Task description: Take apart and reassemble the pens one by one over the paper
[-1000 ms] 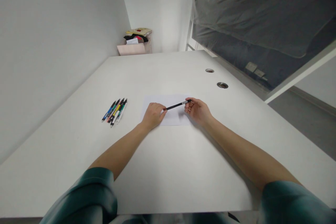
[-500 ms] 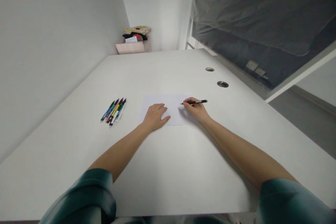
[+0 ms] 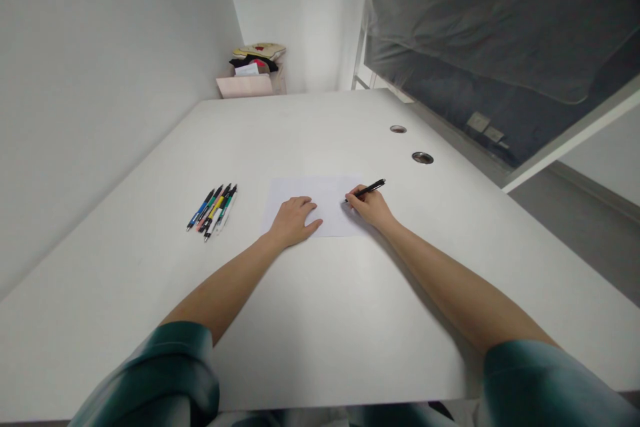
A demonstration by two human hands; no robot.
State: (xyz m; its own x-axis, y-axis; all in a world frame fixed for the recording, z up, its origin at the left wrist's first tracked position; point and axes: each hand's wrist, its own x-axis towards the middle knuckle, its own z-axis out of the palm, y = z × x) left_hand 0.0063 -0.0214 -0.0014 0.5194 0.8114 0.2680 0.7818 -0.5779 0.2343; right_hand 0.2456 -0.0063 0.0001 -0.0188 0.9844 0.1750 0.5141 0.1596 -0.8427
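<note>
A sheet of white paper lies on the white table in front of me. My left hand rests flat on the paper's left part, fingers spread and holding nothing. In my right hand a black pen is pinched, its tip pointing down at the right part of the sheet. Whether the tip touches the paper I cannot tell. I can make out no marks on the sheet. To the left of my left hand lies a loose group of several coloured pens.
Two round metal-rimmed cable holes are set in the table's right side. At the far end stands a light pink box with a cushion and other items on it. A wall borders the left; a dark covered bed with a white frame is at right.
The pen in my right hand has tilted more upright, its tip now lower towards the paper. My left hand stays flat in place. The whole view has shifted slightly.
</note>
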